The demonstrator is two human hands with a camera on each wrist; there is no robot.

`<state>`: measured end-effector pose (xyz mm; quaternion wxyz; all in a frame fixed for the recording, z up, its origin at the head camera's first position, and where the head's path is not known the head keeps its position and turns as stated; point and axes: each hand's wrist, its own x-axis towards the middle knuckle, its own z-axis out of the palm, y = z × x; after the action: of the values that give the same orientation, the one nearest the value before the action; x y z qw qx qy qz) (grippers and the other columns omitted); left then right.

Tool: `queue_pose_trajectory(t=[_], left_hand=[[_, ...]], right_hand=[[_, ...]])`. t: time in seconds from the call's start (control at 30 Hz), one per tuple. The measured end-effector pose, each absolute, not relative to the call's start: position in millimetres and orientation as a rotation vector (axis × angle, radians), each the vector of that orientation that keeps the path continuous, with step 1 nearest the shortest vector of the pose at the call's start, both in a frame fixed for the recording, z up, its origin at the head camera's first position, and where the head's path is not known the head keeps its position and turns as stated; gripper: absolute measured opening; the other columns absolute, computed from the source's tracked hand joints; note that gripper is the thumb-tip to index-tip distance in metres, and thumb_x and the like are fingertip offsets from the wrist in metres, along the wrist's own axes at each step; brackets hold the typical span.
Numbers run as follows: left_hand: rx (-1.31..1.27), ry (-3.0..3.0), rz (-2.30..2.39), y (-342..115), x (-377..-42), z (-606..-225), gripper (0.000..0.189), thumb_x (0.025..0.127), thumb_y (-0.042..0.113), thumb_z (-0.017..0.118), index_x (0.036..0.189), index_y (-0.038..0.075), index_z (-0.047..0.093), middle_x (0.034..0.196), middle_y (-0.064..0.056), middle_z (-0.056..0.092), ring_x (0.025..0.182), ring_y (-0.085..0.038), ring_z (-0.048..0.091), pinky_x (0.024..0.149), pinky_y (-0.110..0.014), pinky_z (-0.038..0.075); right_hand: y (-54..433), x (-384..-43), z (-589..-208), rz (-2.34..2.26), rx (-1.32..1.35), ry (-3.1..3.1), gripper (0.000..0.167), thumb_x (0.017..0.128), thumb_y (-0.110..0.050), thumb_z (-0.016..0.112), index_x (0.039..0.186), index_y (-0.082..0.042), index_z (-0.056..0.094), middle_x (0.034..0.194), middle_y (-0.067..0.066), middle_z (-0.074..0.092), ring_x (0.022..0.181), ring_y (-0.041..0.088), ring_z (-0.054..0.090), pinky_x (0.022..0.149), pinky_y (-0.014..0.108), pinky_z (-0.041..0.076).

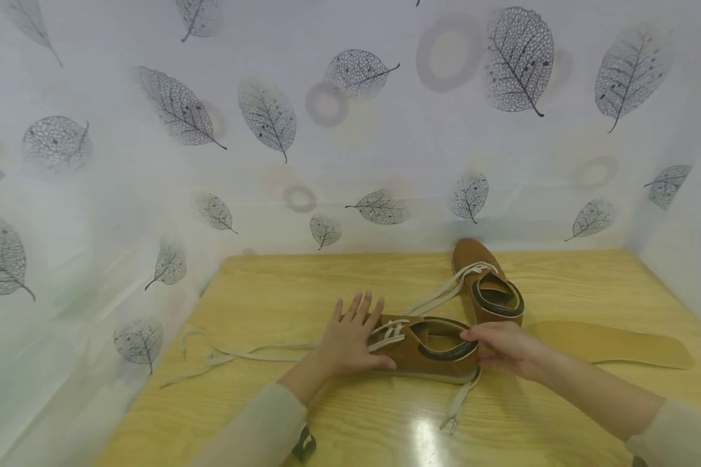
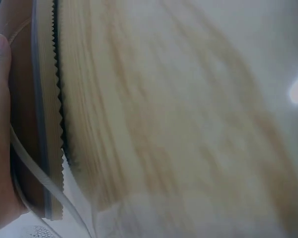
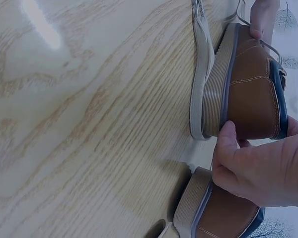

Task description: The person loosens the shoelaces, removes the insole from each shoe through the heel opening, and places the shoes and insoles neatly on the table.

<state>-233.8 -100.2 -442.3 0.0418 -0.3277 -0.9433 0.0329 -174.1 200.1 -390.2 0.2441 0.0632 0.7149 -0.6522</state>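
Observation:
A brown leather shoe lies across the middle of the table, toe to the left, its dark-padded collar facing up. Over its toe rests my left hand, fingers straight and spread. In the left wrist view the thumb lies along the shoe's side. At the heel, my right hand pinches the back of the collar, with the other fingers against the heel; the right wrist view shows this hand on the shoe. Pale laces run loosely through the eyelets.
A second brown shoe stands behind, toe pointing away, its laces trailing left. Flat on the table to the right lies a tan insole-shaped piece. Long lace ends stretch left; another lace end lies in front. A leaf-print curtain encloses the table.

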Motion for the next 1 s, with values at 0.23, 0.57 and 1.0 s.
queue_pose_trajectory(t=[0.23,0.57,1.0], left_hand=[[-0.992,-2.907,0.084,-100,-233,-443,0.111,0.074,0.086,0.036,0.153,0.013,0.009,0.157,-0.017,0.011,0.145,-0.033,0.012,0.114,-0.058,0.013],[-1.005,-2.902,0.043,-100,-233,-445,0.113,0.07,0.091,0.017,0.153,0.014,0.009,0.158,-0.016,0.011,0.145,-0.032,0.01,0.114,-0.058,0.013],[-1.007,-2.923,0.03,-100,-233,-445,0.117,0.066,0.092,0.005,0.153,0.014,0.008,0.158,-0.015,0.011,0.145,-0.032,0.012,0.114,-0.057,0.012]], right_hand=[[194,-173,-385,-1.42,-0.105,2.535,0.048,0.086,-0.023,0.069,0.121,0.008,0.057,0.104,0.012,0.066,0.087,0.019,0.062,0.078,0.035,0.054],[187,-175,-394,-1.039,-1.067,3.164,0.022,0.087,-0.02,0.069,0.101,-0.002,0.069,0.09,0.002,0.061,0.071,0.009,0.05,0.058,0.021,0.046],[180,-186,-390,-0.461,-1.742,3.17,0.012,0.089,-0.009,0.065,0.093,0.001,0.069,0.085,0.006,0.062,0.075,0.019,0.061,0.065,0.022,0.053]])
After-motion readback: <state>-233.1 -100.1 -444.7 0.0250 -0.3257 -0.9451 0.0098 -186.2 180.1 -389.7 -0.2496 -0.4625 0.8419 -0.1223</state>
